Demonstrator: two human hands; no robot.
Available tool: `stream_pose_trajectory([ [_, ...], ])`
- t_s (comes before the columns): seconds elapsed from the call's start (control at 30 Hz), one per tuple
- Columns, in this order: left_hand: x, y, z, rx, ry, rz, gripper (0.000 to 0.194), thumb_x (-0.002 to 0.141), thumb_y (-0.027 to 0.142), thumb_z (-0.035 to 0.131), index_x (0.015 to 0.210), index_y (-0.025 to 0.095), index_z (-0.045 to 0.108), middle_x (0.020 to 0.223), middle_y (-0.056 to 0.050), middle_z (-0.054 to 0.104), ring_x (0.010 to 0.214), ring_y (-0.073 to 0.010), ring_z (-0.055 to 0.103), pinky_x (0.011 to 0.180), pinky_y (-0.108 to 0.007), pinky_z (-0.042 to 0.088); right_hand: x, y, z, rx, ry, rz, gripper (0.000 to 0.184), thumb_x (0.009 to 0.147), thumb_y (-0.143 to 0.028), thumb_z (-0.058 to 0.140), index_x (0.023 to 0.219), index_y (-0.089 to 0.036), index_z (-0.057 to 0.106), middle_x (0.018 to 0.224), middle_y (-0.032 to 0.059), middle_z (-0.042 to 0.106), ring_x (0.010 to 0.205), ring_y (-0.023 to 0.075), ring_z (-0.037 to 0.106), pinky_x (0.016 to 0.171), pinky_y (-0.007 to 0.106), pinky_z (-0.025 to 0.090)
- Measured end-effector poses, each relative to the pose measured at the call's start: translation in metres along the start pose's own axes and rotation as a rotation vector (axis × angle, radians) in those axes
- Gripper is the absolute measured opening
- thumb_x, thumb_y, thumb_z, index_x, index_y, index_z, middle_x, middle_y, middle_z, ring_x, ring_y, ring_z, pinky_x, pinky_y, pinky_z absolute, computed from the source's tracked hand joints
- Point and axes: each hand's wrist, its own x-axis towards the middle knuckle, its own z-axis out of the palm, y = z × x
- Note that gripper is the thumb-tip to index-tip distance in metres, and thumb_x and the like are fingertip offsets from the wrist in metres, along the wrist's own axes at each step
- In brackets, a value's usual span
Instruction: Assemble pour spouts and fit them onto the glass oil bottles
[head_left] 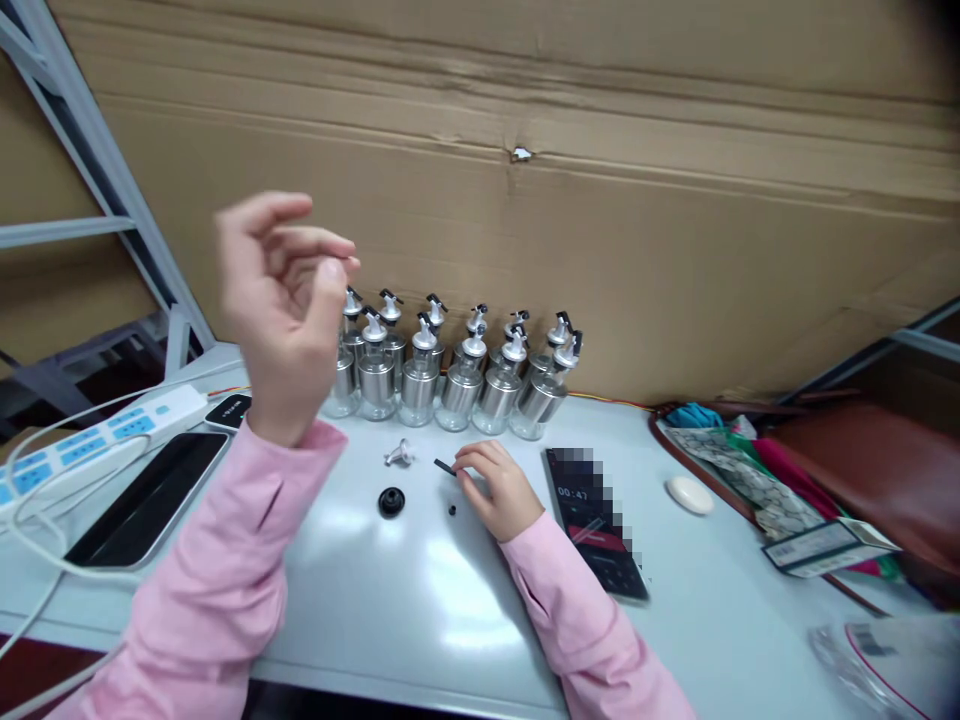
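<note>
My left hand (285,300) is raised before the cardboard, left of the bottles, its fingers loosely bent and apart, with nothing visible in it. Low over the table, my right hand (504,492) pinches a small thin black strip (443,466) between thumb and fingers. Beside that strip lie a silver pourer spout (401,453), a round black cap (391,502) and a tiny black piece (452,510). Behind them, several glass bottles with steel sleeves (418,388) stand upright in two rows, each topped by a silver spout with a black lever.
To the right lie a phone (596,530) showing a timer, a white oval object (690,495), a small box (829,545) and a brown bag (862,470). A power strip (97,440), cables and a black device (154,500) are at left. Cardboard (637,250) walls the back.
</note>
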Motion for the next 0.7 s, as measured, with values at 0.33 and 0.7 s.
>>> stream_pose_trajectory([
  [0.33,-0.007,-0.094,0.021,0.407,-0.264,-0.330,0.051,0.064,0.017,0.067,0.109,0.017,0.041,0.099,-0.009,0.059,0.094,-0.0235,0.060,0.086,-0.042,0.046,0.000,-0.008,0.000,-0.049,0.033,0.027,0.015,0.080,-0.012,0.047,0.080,-0.019,0.059,0.095,0.0110,0.059,0.092,0.0249,0.050,0.077,0.042,0.043],
  [0.7,-0.014,-0.100,0.028,0.479,-0.345,-0.428,0.029,0.078,0.026,0.054,0.102,0.014,0.044,0.099,-0.011,0.061,0.095,-0.0252,0.059,0.086,-0.041,0.044,0.000,-0.009,0.002,-0.043,0.041,0.034,0.015,0.080,-0.010,0.047,0.080,-0.017,0.060,0.097,0.0121,0.059,0.093,0.0258,0.049,0.078,0.042,0.042],
])
